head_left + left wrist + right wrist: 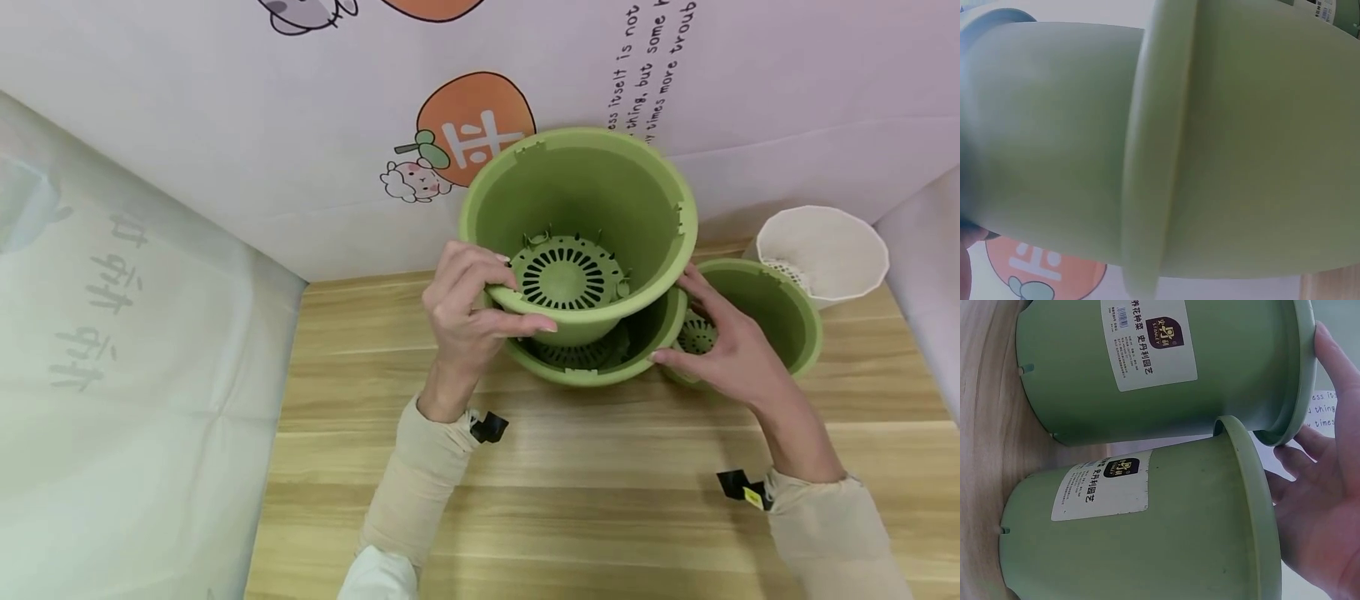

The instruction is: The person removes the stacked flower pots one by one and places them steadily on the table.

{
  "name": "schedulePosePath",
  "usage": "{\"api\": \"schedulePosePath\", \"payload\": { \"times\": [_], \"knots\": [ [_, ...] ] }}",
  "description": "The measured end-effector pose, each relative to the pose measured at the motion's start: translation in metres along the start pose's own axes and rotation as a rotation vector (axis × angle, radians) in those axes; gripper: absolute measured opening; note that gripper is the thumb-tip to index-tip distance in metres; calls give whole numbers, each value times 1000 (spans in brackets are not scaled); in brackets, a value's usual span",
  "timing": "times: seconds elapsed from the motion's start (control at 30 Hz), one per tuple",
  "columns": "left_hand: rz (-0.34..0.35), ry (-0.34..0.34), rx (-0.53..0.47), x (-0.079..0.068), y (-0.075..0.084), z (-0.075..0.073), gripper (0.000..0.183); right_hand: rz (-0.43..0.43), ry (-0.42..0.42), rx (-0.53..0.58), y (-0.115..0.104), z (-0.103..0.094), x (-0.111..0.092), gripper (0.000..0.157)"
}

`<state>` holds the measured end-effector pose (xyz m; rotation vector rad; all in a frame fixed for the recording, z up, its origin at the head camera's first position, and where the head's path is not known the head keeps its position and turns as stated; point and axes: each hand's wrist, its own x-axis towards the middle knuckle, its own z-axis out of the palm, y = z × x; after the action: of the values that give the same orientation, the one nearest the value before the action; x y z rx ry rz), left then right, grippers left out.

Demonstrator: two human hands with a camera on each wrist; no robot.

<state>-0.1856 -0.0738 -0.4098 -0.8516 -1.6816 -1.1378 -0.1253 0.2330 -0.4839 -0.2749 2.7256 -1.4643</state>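
My left hand (467,296) grips the near-left rim of a large green flower pot (592,187) with a slotted base. That pot is tilted, its bottom inside the mouth of a second green flower pot (588,377). With thumb and fingers, my right hand (735,354) holds the right side of the second pot's rim. In the right wrist view, this lower pot (1235,369) carries a white label and stands on the table. The left wrist view shows the upper pot's outer wall (1054,137) entering the lower pot's rim (1157,156).
A third green flower pot (791,325) stands close on the right, behind my right hand. Beyond it is a white pot (832,250) with a perforated base. Wooden table (585,500) lies underneath, and a printed cloth (322,167) hangs along the back and side.
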Motion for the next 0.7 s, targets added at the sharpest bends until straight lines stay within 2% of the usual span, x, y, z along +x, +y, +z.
{"api": "schedulePosePath", "payload": {
  "times": [0.33,0.7],
  "knots": [
    [0,17,3,13,5,-5,69,3,11,-5,0,-1,-1,102],
    [5,75,-14,22,5,-11,67,-24,0,-13,3,-1,0,104]
  ]
}}
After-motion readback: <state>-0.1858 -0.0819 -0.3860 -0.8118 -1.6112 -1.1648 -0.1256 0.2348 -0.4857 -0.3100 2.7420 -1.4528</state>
